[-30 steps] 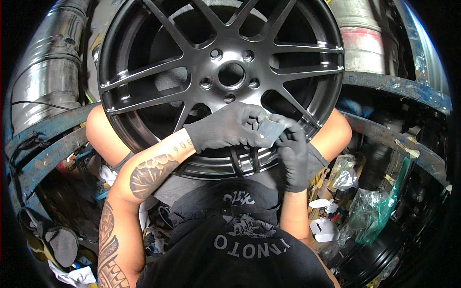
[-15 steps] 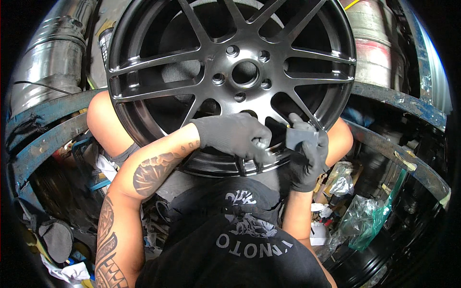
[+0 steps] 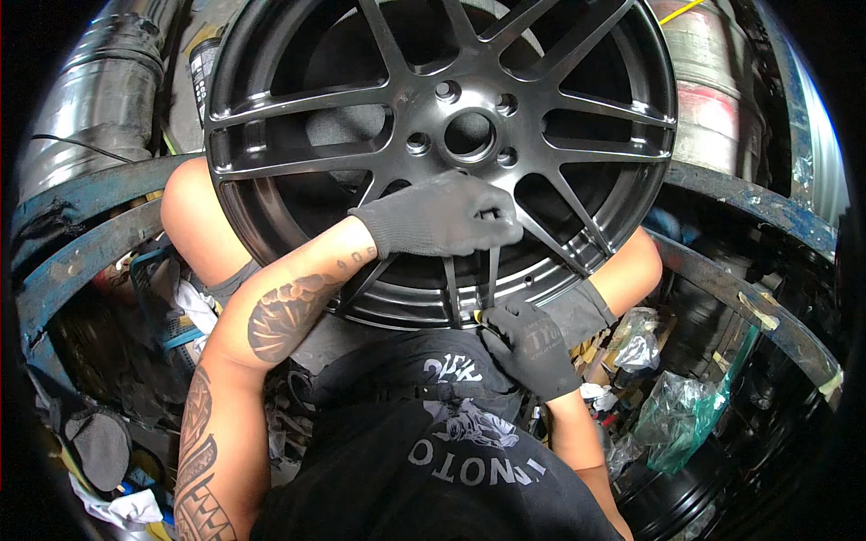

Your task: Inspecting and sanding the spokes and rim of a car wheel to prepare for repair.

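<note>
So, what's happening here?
Someone sits with a big black wheel over their legs. The gloved left hand, fingers curled, is over the wheel just below its centre hole. The gloved right hand is at the wheel's edge nearest the body, with a small yellow bit at its fingertips. What else either hand may hold can't be seen.

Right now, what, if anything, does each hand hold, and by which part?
A yellow bit shows at the right hand, but whether it is held cannot be told. The left hand curls over the wheel; any hold is hidden.
</note>
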`<state>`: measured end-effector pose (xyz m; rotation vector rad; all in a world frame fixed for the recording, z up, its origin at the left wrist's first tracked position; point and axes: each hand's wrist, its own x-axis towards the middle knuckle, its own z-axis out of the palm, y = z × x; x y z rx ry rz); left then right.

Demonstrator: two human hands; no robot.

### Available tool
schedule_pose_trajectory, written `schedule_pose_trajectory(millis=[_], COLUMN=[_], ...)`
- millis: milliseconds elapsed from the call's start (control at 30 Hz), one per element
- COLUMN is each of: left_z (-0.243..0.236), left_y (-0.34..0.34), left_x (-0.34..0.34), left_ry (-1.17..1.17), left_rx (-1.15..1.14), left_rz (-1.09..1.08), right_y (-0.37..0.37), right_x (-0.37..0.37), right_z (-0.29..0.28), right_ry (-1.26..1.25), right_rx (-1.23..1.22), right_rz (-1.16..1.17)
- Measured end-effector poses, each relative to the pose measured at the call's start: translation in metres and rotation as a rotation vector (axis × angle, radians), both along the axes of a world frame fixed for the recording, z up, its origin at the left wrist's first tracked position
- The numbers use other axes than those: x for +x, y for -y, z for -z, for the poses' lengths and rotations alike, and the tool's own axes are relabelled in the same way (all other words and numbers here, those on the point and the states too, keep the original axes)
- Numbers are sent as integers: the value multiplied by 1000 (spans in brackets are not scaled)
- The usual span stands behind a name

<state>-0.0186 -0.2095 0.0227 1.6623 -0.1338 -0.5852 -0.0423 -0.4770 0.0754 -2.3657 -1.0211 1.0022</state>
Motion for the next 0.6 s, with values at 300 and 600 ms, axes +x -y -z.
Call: schedule_pose_trajectory(millis=[300,600], left_z=[11,3], left_y=[-1,-2], left_x=[-1,-2], left_ry=[24,-21], left_rx=[-163,-175], left_rz=[25,114], right_y=[-10,-7], right_x=[-10,3], right_z=[3,14], right_ry=[124,179], right_rx=[-139,-108], right_rz=[-62,-238])
